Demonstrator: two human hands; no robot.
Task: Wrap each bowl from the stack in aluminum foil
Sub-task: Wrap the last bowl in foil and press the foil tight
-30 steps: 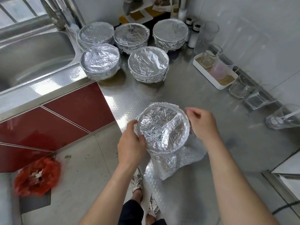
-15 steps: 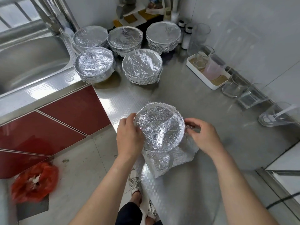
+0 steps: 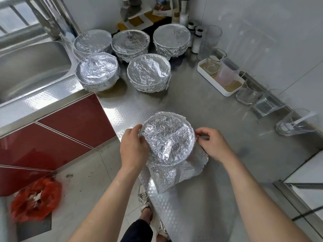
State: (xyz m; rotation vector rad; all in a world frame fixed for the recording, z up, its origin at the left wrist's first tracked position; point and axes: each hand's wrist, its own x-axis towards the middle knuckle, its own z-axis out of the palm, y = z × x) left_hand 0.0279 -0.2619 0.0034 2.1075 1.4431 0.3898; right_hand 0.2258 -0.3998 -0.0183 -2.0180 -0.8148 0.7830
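Observation:
A bowl covered in crinkled aluminum foil [image 3: 168, 137] stands near the front edge of the steel counter [image 3: 218, 110]. Loose foil [image 3: 173, 173] hangs below it toward me. My left hand [image 3: 133, 147] grips the foil at the bowl's left rim, fingers curled round the edge. My right hand [image 3: 212, 144] pinches the foil at the right rim. Several foil-wrapped bowls [image 3: 148, 72] stand grouped at the back of the counter.
A steel sink [image 3: 29, 67] lies at the left. A white tray [image 3: 220, 88] with cups and several clear glasses [image 3: 248, 93] line the right wall. Bottles [image 3: 196, 41] stand behind the bowls. A red bag [image 3: 35, 199] lies on the floor.
The bowl stays in place between my hands. My right hand has slid lower along the right rim and now pinches the foil there. My left hand has shifted up along the left rim.

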